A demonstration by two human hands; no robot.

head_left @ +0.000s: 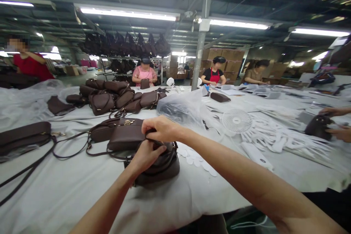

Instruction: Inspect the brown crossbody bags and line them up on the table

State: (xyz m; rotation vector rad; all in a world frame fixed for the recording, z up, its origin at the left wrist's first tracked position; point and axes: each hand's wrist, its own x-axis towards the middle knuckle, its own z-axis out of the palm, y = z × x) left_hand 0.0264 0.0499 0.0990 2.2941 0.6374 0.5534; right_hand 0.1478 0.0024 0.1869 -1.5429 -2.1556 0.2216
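A dark brown handbag (164,170) rests on the white-covered table in front of me, its strap gathered over the top. My left hand (148,155) lies on the upper part of this bag, fingers curled round the dark strap. Just above and beyond it, my right hand (161,128) pinches a dark strap end close to the bag's top. Behind my hands sits another brown bag (124,135) with a gold-coloured clasp, and its strap trails left. White round pieces (196,159) lie right of the front bag.
A pile of brown bags (102,102) and clear plastic (182,108) lie farther back. A white fan (237,121) stands among white strips (276,135) at right. Another brown bag (24,135) is at left. Several people work around the table; a person's hands hold a bag at far right.
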